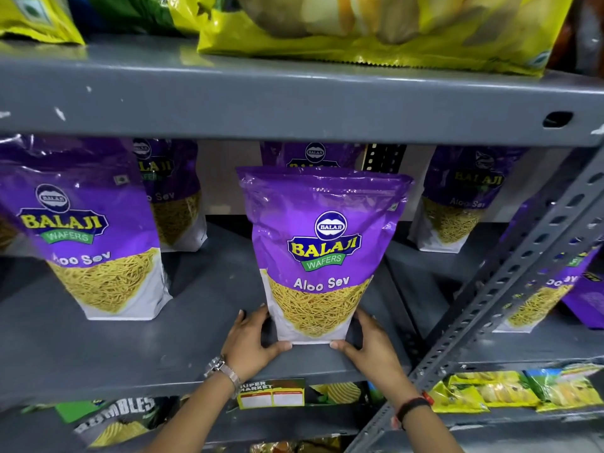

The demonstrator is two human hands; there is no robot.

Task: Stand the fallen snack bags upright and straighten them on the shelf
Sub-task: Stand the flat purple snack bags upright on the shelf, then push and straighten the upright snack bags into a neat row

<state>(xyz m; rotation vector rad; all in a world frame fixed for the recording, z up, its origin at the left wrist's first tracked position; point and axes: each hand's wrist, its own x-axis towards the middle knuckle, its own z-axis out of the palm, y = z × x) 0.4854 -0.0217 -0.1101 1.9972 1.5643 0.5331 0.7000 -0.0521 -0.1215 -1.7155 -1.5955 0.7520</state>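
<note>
A purple Aloo Sev snack bag [322,243] stands upright near the front of the grey shelf [196,348]. My left hand [253,341] cups its lower left corner and my right hand [369,343] cups its lower right corner, thumbs at the base. Another purple bag [88,230] stands upright at the left front. Further bags stand at the back: one left of centre [173,194], one directly behind the held bag [313,153], one at the right [457,201].
A perforated grey upright [510,282] runs diagonally at the right, with more purple bags [549,289] beyond it. Yellow-green chip bags [376,31] lie on the shelf above. Green and yellow packets [490,390] fill the shelf below.
</note>
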